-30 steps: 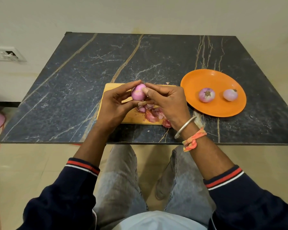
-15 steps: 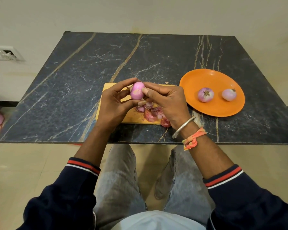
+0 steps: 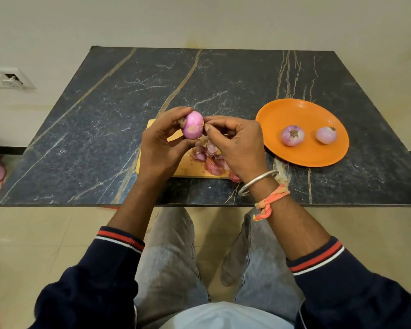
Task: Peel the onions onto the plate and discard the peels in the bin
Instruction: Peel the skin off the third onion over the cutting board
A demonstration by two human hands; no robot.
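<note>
The onion (image 3: 193, 125) is gripped by the left hand (image 3: 161, 148) and pinched on its right side by the right hand (image 3: 235, 143), nearer the plate (image 3: 294, 110).

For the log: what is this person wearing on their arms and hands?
The left dark navy sleeve and right dark navy sleeve each end in a red-and-white striped cuff. The right wrist carries a plain silver metal bangle and a knotted orange cloth thread. The left hand and right hand are ungloved.
</note>
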